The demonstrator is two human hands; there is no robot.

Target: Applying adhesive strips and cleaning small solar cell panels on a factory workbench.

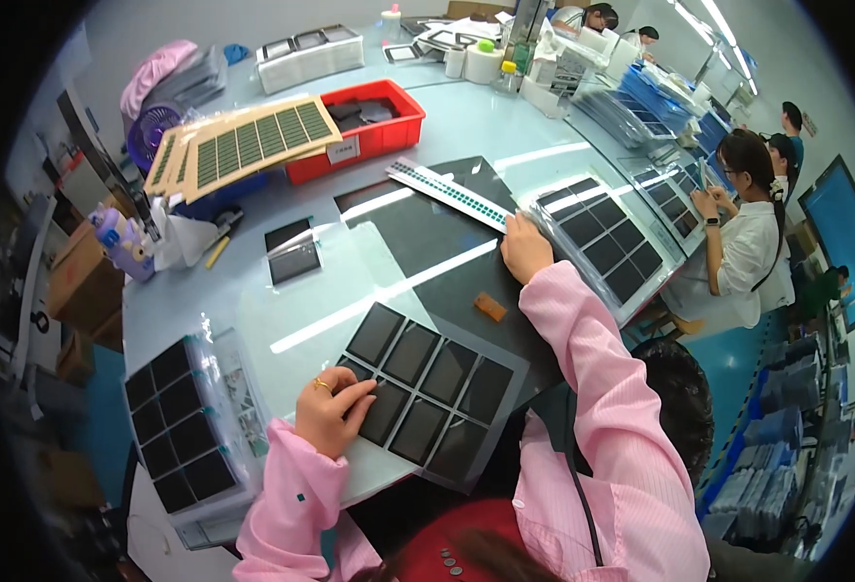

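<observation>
A clear tray (513, 380) with several dark rectangular panels in two rows lies tilted at the table's near edge. My left hand (335, 412), a ring on one finger, is closed in a pinch over the tray's left edge; whatever is between the fingertips is too small to make out. Farther off to the right, my right hand (526, 250) has its fingers closed on the near end of a white strip (447, 192) bearing rows of small green squares. The strip lies on a dark mat (447, 247). A small dark green square (300, 498) sticks to my left sleeve.
Stacked panel trays stand at left (180, 427) and right (602, 238). An orange-brown block (490, 307) lies on the mat. Behind are a red bin (408, 126), tan cards with green squares (262, 141) and a purple bottle (122, 242). A co-worker (747, 233) sits at right.
</observation>
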